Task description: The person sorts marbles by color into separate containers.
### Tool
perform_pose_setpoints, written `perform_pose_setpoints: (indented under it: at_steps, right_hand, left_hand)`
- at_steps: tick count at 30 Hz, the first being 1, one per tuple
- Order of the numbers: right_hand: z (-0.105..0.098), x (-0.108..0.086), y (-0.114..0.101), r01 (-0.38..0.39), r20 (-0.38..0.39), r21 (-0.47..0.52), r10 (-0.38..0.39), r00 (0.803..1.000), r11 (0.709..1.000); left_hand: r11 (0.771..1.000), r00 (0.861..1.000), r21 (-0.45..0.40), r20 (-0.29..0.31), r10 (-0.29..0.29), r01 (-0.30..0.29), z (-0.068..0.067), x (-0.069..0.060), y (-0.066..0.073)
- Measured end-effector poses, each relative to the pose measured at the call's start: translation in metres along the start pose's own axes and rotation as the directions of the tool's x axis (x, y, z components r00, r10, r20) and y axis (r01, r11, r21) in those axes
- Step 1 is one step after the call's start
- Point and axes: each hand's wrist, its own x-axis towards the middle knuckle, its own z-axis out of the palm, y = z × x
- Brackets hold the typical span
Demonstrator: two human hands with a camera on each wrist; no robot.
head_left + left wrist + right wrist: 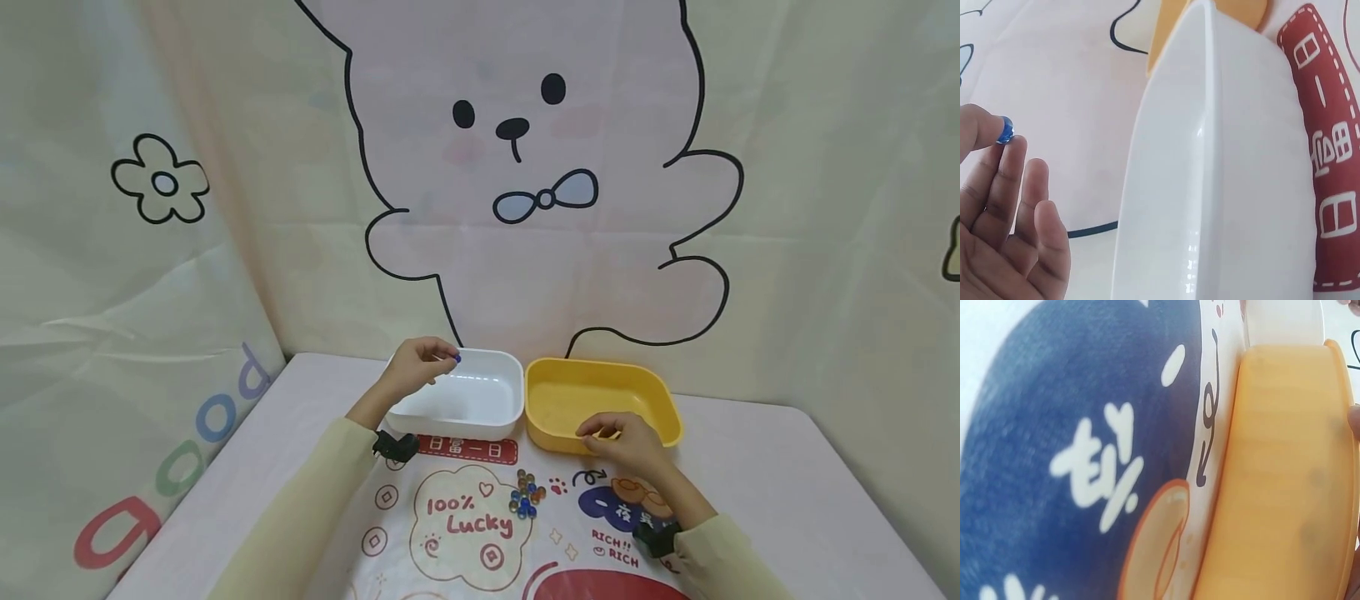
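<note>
My left hand (423,367) is over the white box (453,427), pinching a small blue marble (1005,130) between thumb and fingertips. In the left wrist view the other fingers are loosely bent beside the box wall. Over the near rim of the yellow box (547,442) is my right hand (626,442), its fingers bent toward the thumb. Whether anything is between those fingertips cannot be made out; the right wrist view has only bits of fingers behind the yellow rim. A small cluster of blue, amber and orange marbles (527,493) lies on the printed tablecloth.
Both boxes stand side by side at the back of the table (765,467), near a wall hanging (525,275) with a bear drawing. Faint dark spots (1316,477) show on the yellow box's wall. Each wrist wears a dark strap (396,447).
</note>
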Motion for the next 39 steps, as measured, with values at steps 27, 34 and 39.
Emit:
perform_pose_setpoints:
  at_steps: [27, 34, 39]
  right_hand:
    - [-0.002, 0.000, -0.001, 0.005, 0.006, -0.016, -0.005, 1.000, 1.000]
    - [-0.002, 0.000, -0.003, 0.012, 0.004, -0.029, -0.012, 1.000, 0.999]
    - [-0.001, 0.001, -0.003, 0.010, 0.003, -0.030, -0.010, 1.000, 0.999]
  left_hand:
    - [0.985, 0.984, 0.008, 0.041, -0.173, 0.173, 0.011, 0.037, -0.039]
    - [0.972, 0.971, 0.060, 0.055, -0.231, 0.227, 0.012, 0.036, -0.051]
    - [0.965, 0.966, 0.107, 0.072, -0.247, 0.238, 0.012, 0.032, -0.054]
